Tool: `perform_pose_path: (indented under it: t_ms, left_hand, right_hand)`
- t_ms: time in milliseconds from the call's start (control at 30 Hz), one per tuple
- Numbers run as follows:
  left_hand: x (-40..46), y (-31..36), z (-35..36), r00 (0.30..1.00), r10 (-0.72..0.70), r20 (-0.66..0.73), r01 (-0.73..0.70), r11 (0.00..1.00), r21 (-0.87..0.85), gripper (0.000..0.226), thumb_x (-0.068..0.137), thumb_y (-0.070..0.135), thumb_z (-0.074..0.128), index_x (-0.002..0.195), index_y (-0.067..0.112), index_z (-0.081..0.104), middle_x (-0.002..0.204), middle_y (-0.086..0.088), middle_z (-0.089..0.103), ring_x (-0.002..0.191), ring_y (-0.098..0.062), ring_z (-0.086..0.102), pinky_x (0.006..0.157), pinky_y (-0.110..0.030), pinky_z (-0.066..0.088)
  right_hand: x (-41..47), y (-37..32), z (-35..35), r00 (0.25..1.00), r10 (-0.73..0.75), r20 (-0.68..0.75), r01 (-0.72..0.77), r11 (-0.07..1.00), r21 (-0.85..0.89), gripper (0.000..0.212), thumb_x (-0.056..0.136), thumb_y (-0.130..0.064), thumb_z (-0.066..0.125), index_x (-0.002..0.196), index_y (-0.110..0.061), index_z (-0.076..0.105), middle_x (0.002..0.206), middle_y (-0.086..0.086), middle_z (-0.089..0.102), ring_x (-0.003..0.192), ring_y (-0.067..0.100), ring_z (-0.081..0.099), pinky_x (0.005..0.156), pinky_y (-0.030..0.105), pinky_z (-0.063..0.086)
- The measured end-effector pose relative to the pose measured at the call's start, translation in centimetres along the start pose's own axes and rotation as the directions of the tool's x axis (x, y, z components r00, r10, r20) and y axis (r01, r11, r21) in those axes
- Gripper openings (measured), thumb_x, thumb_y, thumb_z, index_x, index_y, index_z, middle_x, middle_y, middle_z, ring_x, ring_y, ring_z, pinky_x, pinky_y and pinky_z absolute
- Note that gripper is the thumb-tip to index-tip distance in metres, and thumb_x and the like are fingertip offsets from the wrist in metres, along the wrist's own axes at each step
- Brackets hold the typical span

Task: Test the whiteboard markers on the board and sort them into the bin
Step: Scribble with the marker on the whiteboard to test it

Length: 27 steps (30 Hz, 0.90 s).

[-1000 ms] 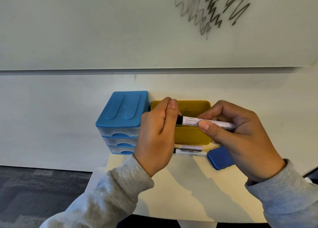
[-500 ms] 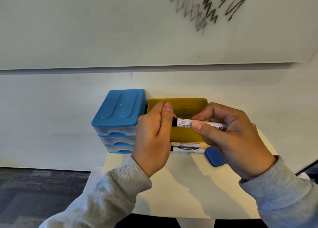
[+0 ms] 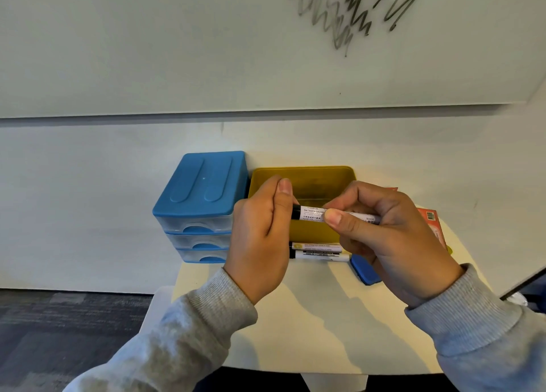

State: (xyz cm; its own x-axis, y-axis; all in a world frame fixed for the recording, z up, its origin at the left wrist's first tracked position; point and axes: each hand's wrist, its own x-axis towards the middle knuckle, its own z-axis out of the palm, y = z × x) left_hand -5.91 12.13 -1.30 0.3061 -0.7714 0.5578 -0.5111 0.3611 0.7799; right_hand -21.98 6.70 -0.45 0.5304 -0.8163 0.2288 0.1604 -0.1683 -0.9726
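Gripping one marker [image 3: 313,214] level between them, the left hand [image 3: 260,238] curls round its cap end and the right hand [image 3: 384,238] pinches the barrel, just before the bin [image 3: 325,178]; likely uncapping or recapping, so a straight pull or push comes next.

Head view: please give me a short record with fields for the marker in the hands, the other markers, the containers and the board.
held marker: white barrel with black end, level, above the yellow bin
left hand: grips the marker's left end
right hand: pinches the barrel
loose markers: two on the table, before the bin
drawer unit: blue, three drawers, left of bin
eraser: blue, partly hidden
whiteboard: dark scribbles
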Motion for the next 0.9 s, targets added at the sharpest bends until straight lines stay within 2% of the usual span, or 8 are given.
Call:
perform_pose_path:
  t_ms: [200,267,367,467,567,700,800,900]
  left_hand:
    - [-0.1,-2.6,-0.5,0.993,0.01,0.119,-0.015,0.999,0.044,0.038,0.106,0.033,0.035,0.082,0.012,0.054,0.062,0.008,0.047,0.054,-0.012,0.043,0.05,-0.019,0.033]
    - [-0.8,-4.5,-0.7,0.98,0.005,0.201,-0.025,0.995,0.096,0.035,0.105,0.036,0.035,0.087,0.014,0.055,0.066,0.008,0.049,0.058,-0.013,0.046,0.051,-0.023,0.037]
    - [-2.5,-7.8,-1.1,0.93,-0.034,0.366,-0.061,0.967,0.246,0.027,0.104,0.04,0.037,0.093,0.021,0.053,0.076,0.01,0.053,0.069,-0.014,0.053,0.059,-0.035,0.046]
    - [-4.1,-10.6,-1.4,0.877,-0.025,0.481,-0.198,0.891,0.408,0.022,0.103,0.041,0.039,0.099,0.025,0.055,0.09,0.01,0.058,0.079,-0.009,0.052,0.068,-0.035,0.048]
    - [-5.1,-12.4,-1.6,0.826,0.016,0.563,-0.363,0.78,0.51,0.02,0.102,0.038,0.045,0.103,0.023,0.058,0.098,0.007,0.059,0.087,-0.01,0.049,0.074,-0.031,0.045]
    - [-5.5,-13.3,-1.5,0.833,-0.022,0.553,-0.351,0.752,0.558,0.023,0.098,0.042,0.051,0.112,0.025,0.058,0.108,0.007,0.055,0.096,-0.012,0.05,0.08,-0.031,0.049]
    - [-5.4,-13.3,-1.4,0.831,-0.018,0.556,-0.361,0.743,0.564,0.026,0.095,0.04,0.056,0.117,0.025,0.059,0.114,0.006,0.054,0.1,-0.014,0.051,0.08,-0.032,0.05]
    - [-5.4,-13.5,-1.4,0.839,-0.004,0.545,-0.361,0.745,0.561,0.028,0.094,0.035,0.059,0.119,0.022,0.062,0.115,0.001,0.055,0.1,-0.018,0.053,0.08,-0.037,0.052]
  right_hand:
    - [1.0,1.3,-1.0,0.996,-0.019,0.089,0.036,0.981,-0.189,0.02,0.085,-0.03,0.071,0.088,-0.01,0.071,0.066,-0.006,0.059,0.061,0.005,0.049,0.056,0.017,0.04]
    - [1.2,2.9,-1.5,0.987,-0.029,0.16,0.081,0.941,-0.328,0.016,0.092,-0.03,0.069,0.091,-0.014,0.07,0.07,0.0,0.059,0.067,0.012,0.053,0.061,0.025,0.045]
    - [0.9,6.5,-2.0,0.971,-0.024,0.238,0.162,0.797,-0.581,0.002,0.094,-0.024,0.068,0.094,-0.023,0.067,0.08,-0.006,0.064,0.079,0.017,0.059,0.071,0.045,0.051]
    - [0.3,9.4,-1.9,0.959,-0.017,0.282,0.24,0.576,-0.782,0.006,0.093,-0.034,0.067,0.097,-0.032,0.063,0.093,-0.014,0.065,0.091,0.016,0.052,0.077,0.045,0.046]
    - [-0.1,11.2,-1.3,0.953,0.006,0.302,0.271,0.426,-0.863,0.004,0.094,-0.033,0.064,0.099,-0.034,0.063,0.101,-0.016,0.064,0.1,0.019,0.049,0.079,0.042,0.034]
    - [-0.4,12.7,-0.8,0.949,-0.06,0.311,0.315,0.266,-0.911,0.004,0.089,-0.031,0.065,0.093,-0.031,0.065,0.094,-0.011,0.065,0.092,0.023,0.055,0.072,0.038,0.029]
    - [0.5,12.0,-0.9,0.94,-0.073,0.333,0.339,0.285,-0.896,0.01,0.088,-0.027,0.068,0.098,-0.026,0.067,0.094,-0.005,0.063,0.089,0.025,0.057,0.07,0.037,0.037]
    - [2.7,8.8,-0.5,0.905,-0.138,0.403,0.421,0.435,-0.796,0.01,0.09,-0.021,0.066,0.099,-0.017,0.067,0.092,-0.001,0.06,0.083,0.022,0.057,0.067,0.036,0.047]
